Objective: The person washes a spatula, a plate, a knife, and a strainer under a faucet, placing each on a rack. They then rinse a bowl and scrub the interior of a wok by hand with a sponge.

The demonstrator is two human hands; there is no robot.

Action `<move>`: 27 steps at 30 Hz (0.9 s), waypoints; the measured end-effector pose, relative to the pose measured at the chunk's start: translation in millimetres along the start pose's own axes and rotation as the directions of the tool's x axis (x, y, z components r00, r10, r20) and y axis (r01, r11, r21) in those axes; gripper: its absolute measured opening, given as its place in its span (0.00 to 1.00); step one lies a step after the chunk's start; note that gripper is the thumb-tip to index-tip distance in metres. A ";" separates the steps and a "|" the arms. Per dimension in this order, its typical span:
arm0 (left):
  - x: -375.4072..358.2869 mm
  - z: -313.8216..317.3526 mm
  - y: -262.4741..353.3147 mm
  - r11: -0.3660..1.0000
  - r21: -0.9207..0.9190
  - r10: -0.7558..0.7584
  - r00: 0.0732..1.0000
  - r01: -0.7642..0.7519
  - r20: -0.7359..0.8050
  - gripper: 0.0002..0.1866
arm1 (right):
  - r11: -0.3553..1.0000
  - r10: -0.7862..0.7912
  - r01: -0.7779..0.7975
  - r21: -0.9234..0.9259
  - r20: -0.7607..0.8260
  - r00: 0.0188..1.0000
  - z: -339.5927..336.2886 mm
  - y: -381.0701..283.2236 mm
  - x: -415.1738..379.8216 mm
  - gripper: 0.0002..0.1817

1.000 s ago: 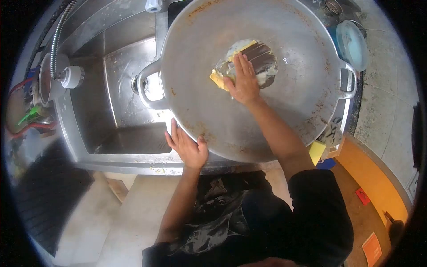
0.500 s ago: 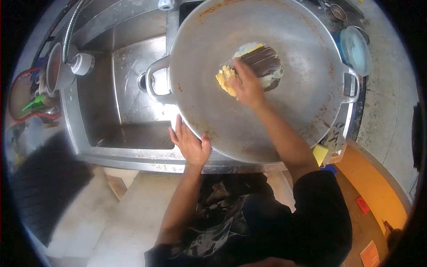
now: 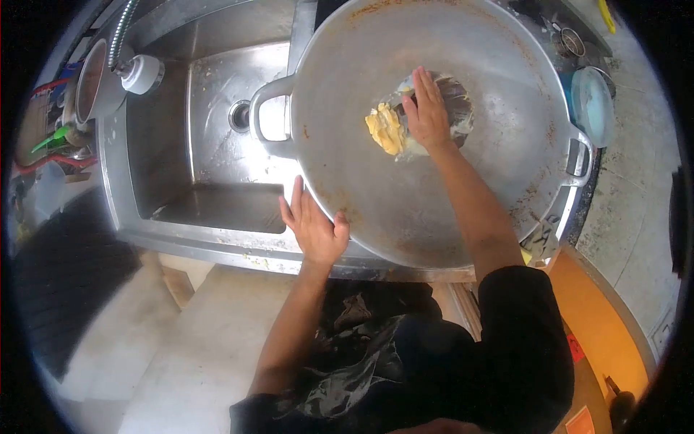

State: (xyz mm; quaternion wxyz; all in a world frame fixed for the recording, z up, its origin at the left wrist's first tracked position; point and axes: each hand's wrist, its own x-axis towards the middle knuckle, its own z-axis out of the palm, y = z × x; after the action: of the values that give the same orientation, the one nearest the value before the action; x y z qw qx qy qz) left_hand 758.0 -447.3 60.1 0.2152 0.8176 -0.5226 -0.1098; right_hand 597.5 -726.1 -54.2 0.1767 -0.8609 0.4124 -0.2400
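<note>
While the left hand (image 3: 316,233), fingers spread and grasping nothing visible, rests against the near-left rim of a wide metal wok (image 3: 397,210), the right hand (image 3: 429,116) lies flat, open and without a grip, over a dark, smeared patch (image 3: 460,105) near the wok's centre, just beside a yellow, dough-like lump (image 3: 386,129).

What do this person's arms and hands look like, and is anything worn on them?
The left hand and right hand are ungloved, with no watch or bracelet showing on the bare forearms. Short black sleeves belong to a black T-shirt with a greyish print in front.
</note>
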 end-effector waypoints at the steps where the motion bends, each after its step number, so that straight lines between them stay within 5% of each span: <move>1: 0.1 -0.3 0.2 1.000 -0.004 -0.003 1.000 0.003 -0.003 0.35 | 1.000 0.004 -0.004 0.008 0.022 1.000 0.7 -5.8 -2.4 0.35; 12: -1.3 -0.9 -1.5 0.999 0.029 0.016 0.999 -0.017 0.030 0.35 | 0.990 -0.040 0.026 0.137 0.106 0.994 7.9 -62.0 -38.7 0.35; 18: -0.8 -0.3 2.2 1.000 -0.006 -0.012 1.000 0.012 -0.007 0.35 | 0.903 -0.051 -0.014 0.430 0.139 0.989 -5.1 -77.4 -72.1 0.36; 20: 0.0 1.3 1.9 1.000 -0.006 0.002 1.000 -0.002 -0.025 0.35 | 0.859 0.005 -0.164 0.485 0.312 0.950 -16.7 -78.3 -80.9 0.39; 27: -2.5 -1.5 -0.3 1.000 0.021 0.009 1.000 -0.009 0.016 0.35 | 0.974 0.224 -0.226 0.006 0.096 0.970 -71.1 25.9 -59.5 0.42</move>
State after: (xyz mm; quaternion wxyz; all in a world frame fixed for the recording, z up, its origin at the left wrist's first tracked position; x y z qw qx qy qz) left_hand 757.8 -444.5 61.1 0.2027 0.8166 -0.5291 -0.1099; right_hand 509.1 -701.9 -24.6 0.2294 -0.8174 0.4965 -0.1808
